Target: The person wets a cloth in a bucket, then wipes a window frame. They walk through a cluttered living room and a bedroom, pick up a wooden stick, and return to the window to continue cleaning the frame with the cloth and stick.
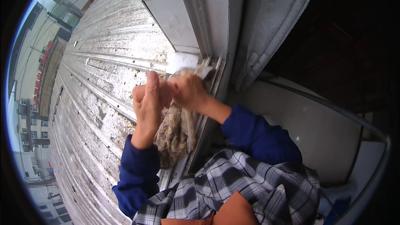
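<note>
My two hands meet knuckle to knuckle above a window sill. My left hand [151,95] has its fingers curled and its thumb pointing up. Beside it my right hand [188,93] is bent into a fist. Whatever lies inside the fingers is hidden, so I cannot tell whether they grip anything. Beneath them a bunched, nubbly grey-and-yellow cloth [175,134] lies along the sill's outer edge. More of its fabric shows past my right hand. A white sheet-like piece [182,61] lies just beyond it, too bright to identify.
A dirty corrugated metal roof [97,109] spreads outside on the left. The metal window frame [215,15] rises ahead, above a sliding track [215,75]. To the right are a pale curtain [268,21], a bent metal tube [343,115] and a light-coloured surface [312,131].
</note>
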A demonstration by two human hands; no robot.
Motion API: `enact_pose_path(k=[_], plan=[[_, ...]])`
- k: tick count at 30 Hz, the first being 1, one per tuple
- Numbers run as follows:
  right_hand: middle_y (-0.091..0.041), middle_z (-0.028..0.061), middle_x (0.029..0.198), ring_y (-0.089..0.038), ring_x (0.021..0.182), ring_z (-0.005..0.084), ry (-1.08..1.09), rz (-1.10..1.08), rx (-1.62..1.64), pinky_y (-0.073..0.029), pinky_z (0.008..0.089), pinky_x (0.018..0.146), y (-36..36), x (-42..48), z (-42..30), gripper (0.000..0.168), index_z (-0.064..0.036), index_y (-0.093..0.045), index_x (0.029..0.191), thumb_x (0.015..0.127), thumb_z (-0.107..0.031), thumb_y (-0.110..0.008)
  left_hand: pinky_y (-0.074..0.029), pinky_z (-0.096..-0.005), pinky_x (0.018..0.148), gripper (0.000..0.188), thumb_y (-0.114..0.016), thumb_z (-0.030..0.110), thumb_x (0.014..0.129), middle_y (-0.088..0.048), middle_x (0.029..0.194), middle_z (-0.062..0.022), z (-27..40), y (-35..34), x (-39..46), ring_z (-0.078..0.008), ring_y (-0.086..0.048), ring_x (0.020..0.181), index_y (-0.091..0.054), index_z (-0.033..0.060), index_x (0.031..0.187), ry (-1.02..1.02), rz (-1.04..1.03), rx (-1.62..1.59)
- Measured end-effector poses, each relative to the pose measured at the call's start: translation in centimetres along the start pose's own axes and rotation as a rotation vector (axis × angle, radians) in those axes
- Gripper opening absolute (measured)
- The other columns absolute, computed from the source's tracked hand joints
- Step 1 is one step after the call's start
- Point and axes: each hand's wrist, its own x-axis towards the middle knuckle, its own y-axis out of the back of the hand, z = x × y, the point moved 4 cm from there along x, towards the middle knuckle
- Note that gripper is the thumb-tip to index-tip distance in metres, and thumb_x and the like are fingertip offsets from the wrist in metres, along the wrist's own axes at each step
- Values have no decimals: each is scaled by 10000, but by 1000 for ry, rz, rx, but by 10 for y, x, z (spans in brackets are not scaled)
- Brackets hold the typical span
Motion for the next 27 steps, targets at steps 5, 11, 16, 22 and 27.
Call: enact_pose_path(k=[5, 11, 16, 22, 27], plan=[[-518, 144, 514, -564, 468, 333, 350, 145, 20, -429, 404, 444, 7, -1, -4, 412, -97, -525, 553, 900, -298, -618, -379, -282, 556, 489, -405, 251, 1078, -484, 604, -43, 24, -12, -23, -153, -473, 541, -540, -8, 687, -294, -195, 146], [-535, 116, 493, -562, 463, 342, 315, 113, -110, -423, 406, 429, 22, 19, 30, 438, -126, -519, 505, 876, -316, -651, -385, -307, 610, 554, -380, 282, 1092, -444, 591, -19, -11, -27, -3, -128, -410, 546, -453, 38, 600, -72, -103, -14], [-557, 122, 519, -586, 496, 343, 190, 141, 184, -458, 406, 460, 6, -2, 0, 398, -130, -554, 534, 889, -296, -618, -467, -329, 707, 619, -364, 348, 1095, -389, 526, -13, 23, -26, -5, -143, -409, 531, -420, 60, 549, 8, -106, 63], [-544, 110, 531, -563, 471, 304, 376, 102, -62, -414, 387, 444, 25, 29, 35, 465, -89, -534, 563, 892, -401, -634, -430, -311, 664, 578, -371, 324, 1096, -385, 560, 1, -16, -30, 8, -138, -362, 541, -435, 54, 589, -77, -47, 13], [-591, 90, 531, -615, 496, 293, 108, 125, 203, -489, 389, 488, 6, -5, -7, 323, -157, -625, 565, 860, -289, -622, -480, -341, 664, 650, -387, 351, 1089, -380, 479, -21, 26, -20, 4, -153, -407, 491, -404, 86, 496, 113, -113, 26]])
